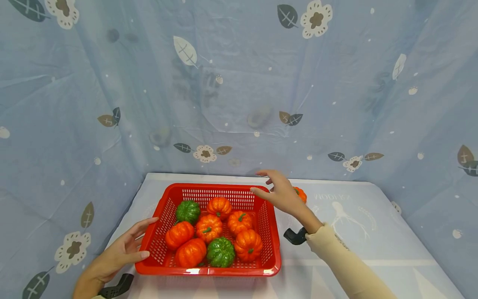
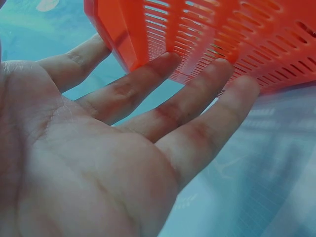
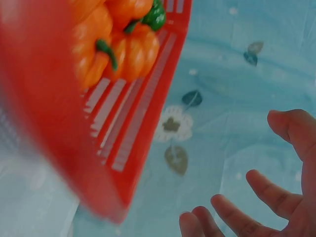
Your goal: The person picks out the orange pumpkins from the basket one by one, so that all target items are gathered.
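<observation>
A red plastic basket (image 1: pixel 209 270) with slotted walls stands on the table and holds several small orange pumpkins (image 1: pixel 209 228) and two green pumpkins (image 1: pixel 221 252). My left hand (image 1: pixel 121 251) is at the basket's left side. In the left wrist view its fingers extend against or just under the slotted outer wall (image 2: pixel 197 29), and its thumb is near the rim in the head view. Over the basket's back right corner, my right hand (image 1: pixel 285 195) is raised with fingers spread and nothing in them. The right wrist view shows this hand (image 3: pixel 276 197) apart from the rim.
Another orange pumpkin (image 1: pixel 300 194) lies on the table beyond the right hand, partly hidden by it. A patterned cloth (image 1: pixel 239 104) hangs behind and on both sides of the table (image 1: pixel 373 241). A black band (image 1: pixel 295 236) sits at the right wrist.
</observation>
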Demonstrator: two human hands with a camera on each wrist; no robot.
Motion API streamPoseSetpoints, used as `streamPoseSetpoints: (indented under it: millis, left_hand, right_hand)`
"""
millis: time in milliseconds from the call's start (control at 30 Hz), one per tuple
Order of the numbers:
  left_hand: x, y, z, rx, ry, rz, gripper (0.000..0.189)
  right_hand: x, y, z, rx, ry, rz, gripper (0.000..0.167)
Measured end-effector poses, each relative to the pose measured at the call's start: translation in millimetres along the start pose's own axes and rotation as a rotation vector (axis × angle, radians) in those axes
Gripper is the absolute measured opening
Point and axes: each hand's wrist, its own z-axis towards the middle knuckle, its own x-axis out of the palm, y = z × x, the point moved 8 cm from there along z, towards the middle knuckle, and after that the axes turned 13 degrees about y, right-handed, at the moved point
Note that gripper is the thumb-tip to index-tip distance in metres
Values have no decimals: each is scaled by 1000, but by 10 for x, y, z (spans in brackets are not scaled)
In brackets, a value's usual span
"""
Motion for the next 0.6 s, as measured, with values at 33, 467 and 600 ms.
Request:
streamPoseSetpoints:
  millis: [33, 467, 600]
  left_hand:
    - [0, 2, 0, -7, -4, -1, 82]
    - [2, 6, -14, -4, -2, 20, 81]
    - [0, 0, -7, -10, -6, 35, 81]
  right_hand:
    - [30, 46, 19, -10, 8, -4, 59]
    - [580, 573, 275, -143, 143, -38, 56]
    - [778, 678, 331, -157, 209, -23, 55]
